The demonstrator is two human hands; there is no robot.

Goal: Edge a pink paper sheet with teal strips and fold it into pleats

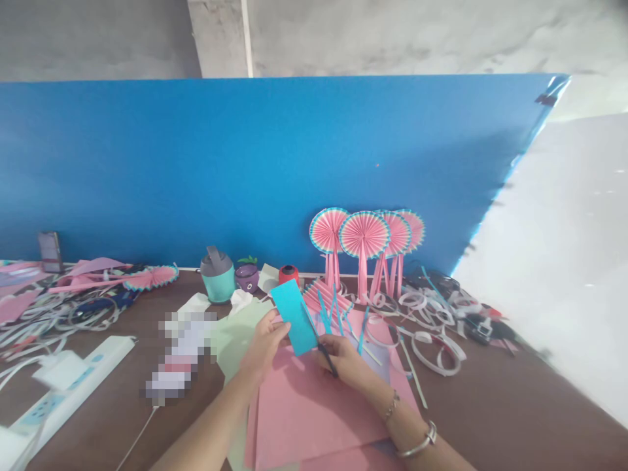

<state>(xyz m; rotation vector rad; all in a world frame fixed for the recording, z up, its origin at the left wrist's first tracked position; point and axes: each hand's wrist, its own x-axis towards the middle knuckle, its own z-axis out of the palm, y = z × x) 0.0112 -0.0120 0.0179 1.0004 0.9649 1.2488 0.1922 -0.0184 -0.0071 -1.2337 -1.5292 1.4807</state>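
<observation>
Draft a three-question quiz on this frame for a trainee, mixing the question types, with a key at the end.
1. Open question: which hand holds the scissors?

2. True or false: the left hand grips the blue paper.

3. Multiple choice: in this view, which item stands immediately left of the purple pot?
A) the red container
B) the teal container
C) the upright pink fans

Key:
1. The right hand.
2. True.
3. B.
</observation>
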